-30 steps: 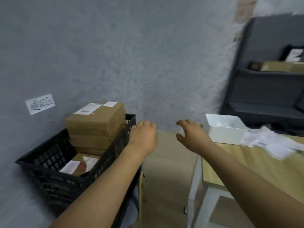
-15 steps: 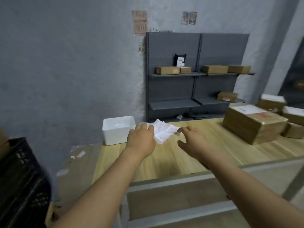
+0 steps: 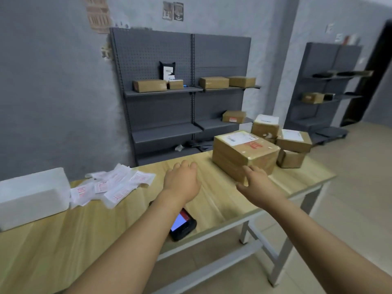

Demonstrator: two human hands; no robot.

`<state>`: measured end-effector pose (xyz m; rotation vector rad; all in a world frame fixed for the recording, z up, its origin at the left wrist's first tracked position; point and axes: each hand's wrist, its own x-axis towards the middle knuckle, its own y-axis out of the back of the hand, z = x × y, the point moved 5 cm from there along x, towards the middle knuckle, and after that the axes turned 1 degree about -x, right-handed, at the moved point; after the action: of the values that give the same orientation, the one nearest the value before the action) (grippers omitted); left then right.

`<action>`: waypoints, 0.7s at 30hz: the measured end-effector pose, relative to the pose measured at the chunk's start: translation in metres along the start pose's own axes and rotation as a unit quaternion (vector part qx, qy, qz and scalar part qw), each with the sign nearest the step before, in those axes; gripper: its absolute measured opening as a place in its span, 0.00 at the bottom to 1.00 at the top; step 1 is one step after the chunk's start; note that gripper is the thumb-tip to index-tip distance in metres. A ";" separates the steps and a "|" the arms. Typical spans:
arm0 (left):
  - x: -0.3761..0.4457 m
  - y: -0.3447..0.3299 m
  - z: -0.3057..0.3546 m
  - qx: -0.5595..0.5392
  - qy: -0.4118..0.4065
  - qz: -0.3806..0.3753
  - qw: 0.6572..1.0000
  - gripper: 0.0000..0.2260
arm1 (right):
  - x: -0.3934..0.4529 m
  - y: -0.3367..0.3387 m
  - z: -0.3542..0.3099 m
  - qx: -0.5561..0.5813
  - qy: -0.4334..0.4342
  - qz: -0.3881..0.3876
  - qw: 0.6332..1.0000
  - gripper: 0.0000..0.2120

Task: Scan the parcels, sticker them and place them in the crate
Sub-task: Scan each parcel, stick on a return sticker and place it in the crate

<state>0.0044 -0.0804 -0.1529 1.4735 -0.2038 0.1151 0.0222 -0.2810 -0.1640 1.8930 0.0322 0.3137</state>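
A large brown parcel [image 3: 244, 153] with a white label and red print sits on the wooden table [image 3: 63, 240]. Behind it lie three smaller parcels [image 3: 293, 141]. My right hand [image 3: 257, 179] hovers open at the large parcel's near corner, fingers spread. My left hand [image 3: 182, 180] is open above the table, left of that parcel, holding nothing. A black handheld scanner [image 3: 182, 224] with a lit screen lies near the table's front edge, partly under my left forearm. Loose white stickers [image 3: 114, 185] with red print are scattered left of my left hand. The crate is out of view.
A white foam box [image 3: 31, 196] stands at the table's left end. Grey shelving [image 3: 186, 102] with several brown boxes lines the wall behind the table. A second grey shelf unit [image 3: 331, 88] stands at the far right. Tiled floor lies right of the table.
The view swung right, from the black crate of parcels to the table. Both open hands travelled with it and now reach toward the large parcel; the scanner has come into view.
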 end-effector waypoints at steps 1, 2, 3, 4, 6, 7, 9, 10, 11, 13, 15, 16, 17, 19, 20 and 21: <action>0.013 -0.005 0.007 -0.011 0.000 -0.003 1.000 0.19 | 0.006 0.002 0.015 0.008 -0.014 0.002 1.000 0.22; 0.028 -0.010 0.012 -0.022 0.001 -0.005 1.000 0.20 | 0.013 0.003 0.029 0.016 -0.027 0.004 1.000 0.22; 0.042 -0.015 0.017 -0.033 0.003 -0.006 0.999 0.20 | 0.021 0.004 0.043 0.025 -0.040 0.008 0.999 0.22; 0.057 -0.020 0.020 -0.043 0.006 -0.007 0.999 0.20 | 0.028 0.006 0.056 0.035 -0.054 0.014 0.998 0.22; 0.091 -0.030 0.026 -0.059 0.009 -0.008 0.998 0.20 | 0.044 0.008 0.082 0.051 -0.084 0.035 0.995 0.22; 0.108 -0.036 0.029 -0.067 0.011 -0.007 0.998 0.20 | 0.053 0.008 0.094 0.055 -0.099 0.044 0.993 0.22; 0.144 -0.044 0.036 -0.086 0.016 -0.004 0.996 0.19 | 0.072 0.009 0.118 0.058 -0.127 0.051 0.989 0.23; 0.161 -0.047 0.039 -0.098 0.019 -0.003 0.995 0.19 | 0.082 0.009 0.129 0.060 -0.141 0.051 0.987 0.23; 0.178 -0.050 0.042 -0.110 0.023 -0.002 0.994 0.19 | 0.093 0.010 0.140 0.064 -0.154 0.050 0.985 0.24; 0.209 -0.058 0.045 -0.131 0.032 0.002 0.991 0.19 | 0.114 0.012 0.158 0.073 -0.175 0.049 0.981 0.24; 0.238 -0.068 0.044 -0.153 0.043 0.002 0.987 0.19 | 0.133 0.011 0.172 0.092 -0.195 0.056 0.975 0.24; 0.251 -0.075 0.043 -0.172 0.054 -0.003 0.984 0.21 | 0.141 0.010 0.177 0.111 -0.206 0.060 0.970 0.25; 0.262 -0.083 0.041 -0.203 0.069 -0.013 0.977 0.23 | 0.149 0.008 0.182 0.135 -0.218 0.063 0.965 0.26; 0.279 -0.100 0.038 -0.278 0.104 -0.044 0.954 0.28 | 0.160 0.001 0.189 0.179 -0.232 0.057 0.955 0.26; 0.285 -0.109 0.037 -0.309 0.119 -0.061 0.942 0.29 | 0.165 -0.004 0.192 0.193 -0.236 0.045 0.951 0.25; 0.289 -0.116 0.037 -0.332 0.131 -0.073 0.931 0.30 | 0.168 -0.008 0.195 0.203 -0.240 0.032 0.949 0.24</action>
<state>0.3078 -0.1417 -0.2030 0.7801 0.0852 0.1062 0.2304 -0.4289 -0.1974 2.3376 -0.3144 -0.1306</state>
